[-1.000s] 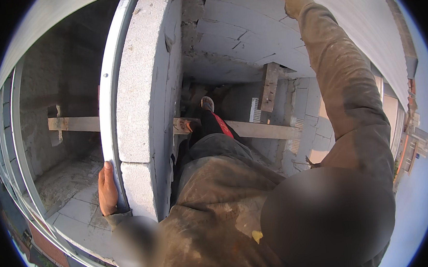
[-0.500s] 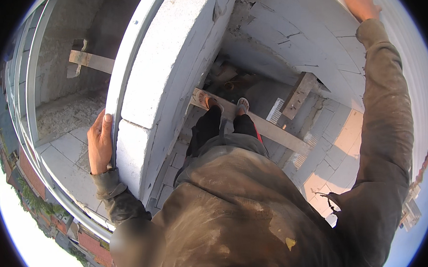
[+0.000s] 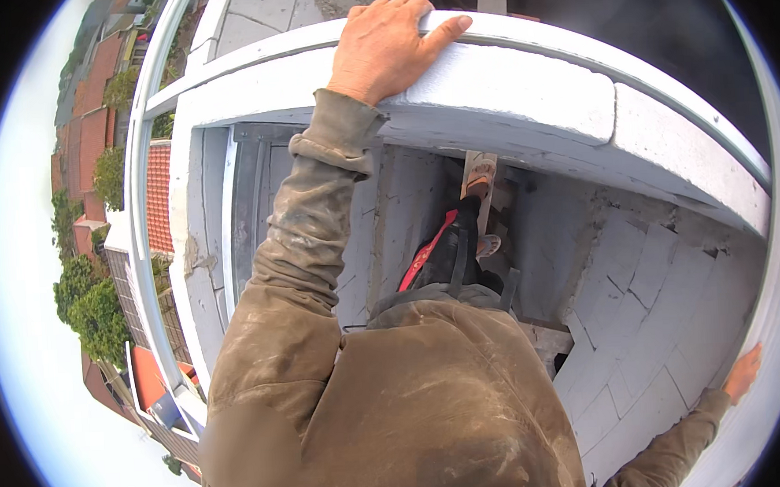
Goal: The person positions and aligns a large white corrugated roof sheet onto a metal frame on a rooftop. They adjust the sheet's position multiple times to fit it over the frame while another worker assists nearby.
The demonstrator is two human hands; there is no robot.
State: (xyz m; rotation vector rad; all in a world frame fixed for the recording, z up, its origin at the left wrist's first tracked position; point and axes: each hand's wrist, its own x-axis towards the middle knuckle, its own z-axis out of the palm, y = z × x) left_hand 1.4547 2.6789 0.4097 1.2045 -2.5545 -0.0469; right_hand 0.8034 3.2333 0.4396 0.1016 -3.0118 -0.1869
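Pale metal rail (image 3: 556, 39) (bowed by lens) atop white block wall (image 3: 514, 87); pale sheet (image 3: 778, 369) far right.

Bright daylight; sky (image 3: 21, 263) glaring; edges bowed near rim; dark recess (image 3: 643, 19) perhaps hazy.

Support: pale wall of rough white rectangular blocks (image 3: 523, 91), its top bowed by the lens, a narrow joint (image 3: 614, 113) toward the right end. Long, slim, silvery-white metal rail (image 3: 610, 57) along its far edge; fastening cannot be made out. Bare left hand (image 3: 386, 48) across both, thumb along rail. Below: narrow light-brown wooden plank (image 3: 485, 214), one sandalled foot (image 3: 479, 177) on it.
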